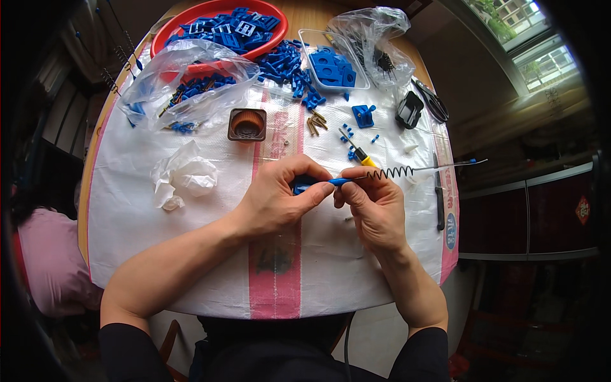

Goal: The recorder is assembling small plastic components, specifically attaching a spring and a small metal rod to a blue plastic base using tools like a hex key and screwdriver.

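Over the middle of the table, my two hands meet around a small blue plastic part (340, 182). My left hand (270, 197) is closed on it, thumb and forefinger pinching its body, so most of it is hidden. My right hand (382, 213) pinches at the part's right end, where a thin black coiled wire (396, 172) comes out. The wire stretches right past my fingers, ending in a straight pale tip with a small blue piece on it. Just beyond my fingertips lies a yellow-and-black screwdriver (363, 156).
A red basin (284, 32) of blue parts stands far left, beside a plastic bag (137, 95) of smaller pieces. A clear tub (365, 84), loose blue parts (286, 67), a brown cup (247, 135), crumpled tissue (184, 175), scissors (433, 102) and a black knife (439, 200) lie around.
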